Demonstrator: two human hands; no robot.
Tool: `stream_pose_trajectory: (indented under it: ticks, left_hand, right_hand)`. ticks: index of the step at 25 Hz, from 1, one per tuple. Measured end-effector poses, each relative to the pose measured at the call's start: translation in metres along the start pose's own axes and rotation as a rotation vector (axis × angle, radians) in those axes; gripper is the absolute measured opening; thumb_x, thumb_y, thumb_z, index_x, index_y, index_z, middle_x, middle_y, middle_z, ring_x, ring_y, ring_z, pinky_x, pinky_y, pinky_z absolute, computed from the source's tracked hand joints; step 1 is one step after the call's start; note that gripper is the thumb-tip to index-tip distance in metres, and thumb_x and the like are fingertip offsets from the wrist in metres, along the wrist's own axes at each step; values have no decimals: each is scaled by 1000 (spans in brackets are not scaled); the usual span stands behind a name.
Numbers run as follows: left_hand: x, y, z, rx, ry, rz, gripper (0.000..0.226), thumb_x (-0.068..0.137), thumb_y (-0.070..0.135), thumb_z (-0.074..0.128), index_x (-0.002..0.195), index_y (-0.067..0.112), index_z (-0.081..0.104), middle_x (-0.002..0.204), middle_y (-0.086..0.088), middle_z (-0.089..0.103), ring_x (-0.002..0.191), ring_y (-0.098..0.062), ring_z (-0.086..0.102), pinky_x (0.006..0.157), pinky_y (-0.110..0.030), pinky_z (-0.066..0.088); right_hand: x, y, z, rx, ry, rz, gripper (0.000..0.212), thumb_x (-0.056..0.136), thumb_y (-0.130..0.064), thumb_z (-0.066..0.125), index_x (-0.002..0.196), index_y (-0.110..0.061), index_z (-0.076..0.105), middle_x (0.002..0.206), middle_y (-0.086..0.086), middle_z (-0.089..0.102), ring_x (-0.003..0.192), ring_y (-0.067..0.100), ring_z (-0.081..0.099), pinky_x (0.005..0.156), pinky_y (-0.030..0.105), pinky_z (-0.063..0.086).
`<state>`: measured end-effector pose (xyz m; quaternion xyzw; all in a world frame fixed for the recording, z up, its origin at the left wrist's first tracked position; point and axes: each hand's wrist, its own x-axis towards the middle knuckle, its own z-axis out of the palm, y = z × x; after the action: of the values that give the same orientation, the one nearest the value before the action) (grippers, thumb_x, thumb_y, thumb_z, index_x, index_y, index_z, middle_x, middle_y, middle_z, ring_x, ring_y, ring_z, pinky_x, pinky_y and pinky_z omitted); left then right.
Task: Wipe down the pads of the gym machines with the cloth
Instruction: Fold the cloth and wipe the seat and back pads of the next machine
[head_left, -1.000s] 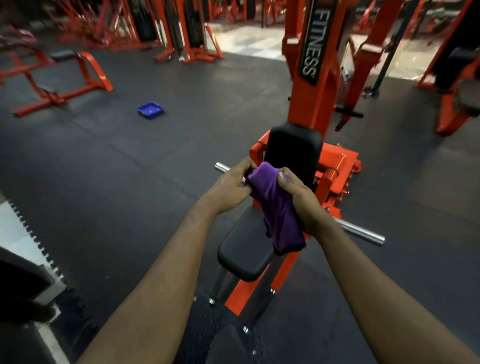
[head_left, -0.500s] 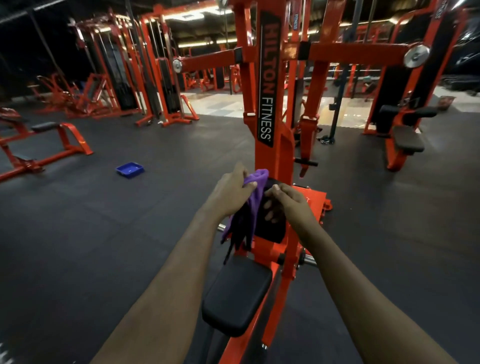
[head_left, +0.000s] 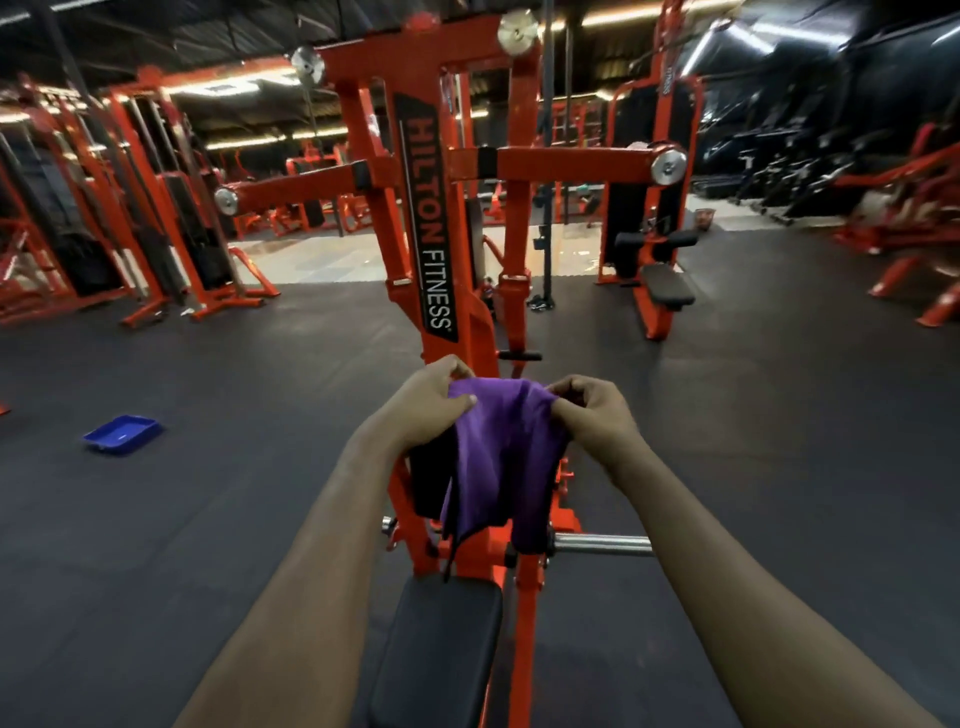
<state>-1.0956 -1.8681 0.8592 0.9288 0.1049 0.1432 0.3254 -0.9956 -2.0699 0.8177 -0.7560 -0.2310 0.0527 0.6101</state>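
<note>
From the head camera, the left hand and the right hand are held out side by side over an orange gym machine. Each grip is closed on the top edge of the purple cloth: thumb and curled fingers pinch a corner, so the cloth hangs spread between them like a small curtain. It hangs in front of the black upright back pad, and whether it touches the pad I cannot tell. Its lower edge dangles above the black seat pad, apart from it. A steel bar sticks out to the right below the hands.

As for progress, the cloth is being opened out or refolded, not pressed flat, so I judge this a readying step, not a wiping stroke. Neither pad shows a mark that would prove it wiped (dark vinyl in dim light gives little away). Another machine's seat stands further back, with more frames around the dark floor, so most of the job looks still ahead. A blue tray lies on the floor, well to the left.
</note>
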Motion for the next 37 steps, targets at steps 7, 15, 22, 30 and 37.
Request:
stream_pose_trajectory:
  ticks: [7,15,22,30,37]
  left_hand:
    - [19,-21,13,-18,482,-28,7,87,8,72,84,8,65,78,-4,63,80,-26,61,68,-31,40]
    - [3,39,55,-339,870,294,18,106,14,43,105,-1,52,93,-2,52,83,-7,46,74,-17,31]
    - [28,84,100,-335,355,79,25,105,20,47,110,-4,49,103,-35,64,99,-50,59,77,-46,39]
    - [11,229,181,-396,-121,478,11,100,19,60,94,10,63,78,-1,65,67,-10,63,55,-12,42]
    - [16,329,261,-494,-464,632,24,100,-6,43,100,4,65,83,-22,68,61,-26,72,54,-38,61]
  right_hand:
    - [1,37,-74,-161,541,164,4,83,-16,76,86,-16,75,84,4,74,83,22,69,83,39,57]
    - [-61,3,-78,4,1003,-20,15,107,-23,44,98,-13,48,79,-8,53,70,3,49,58,15,36]
    - [-91,9,-142,-135,1066,312,21,103,-27,53,109,-7,56,100,8,62,89,26,57,75,28,39]
    - [-113,1,-193,-104,742,26,3,93,-12,71,95,-14,70,88,0,75,75,16,72,66,29,61]
    - [-148,30,-328,-28,730,17,11,96,-9,68,106,-8,73,95,8,78,89,22,76,76,45,63]
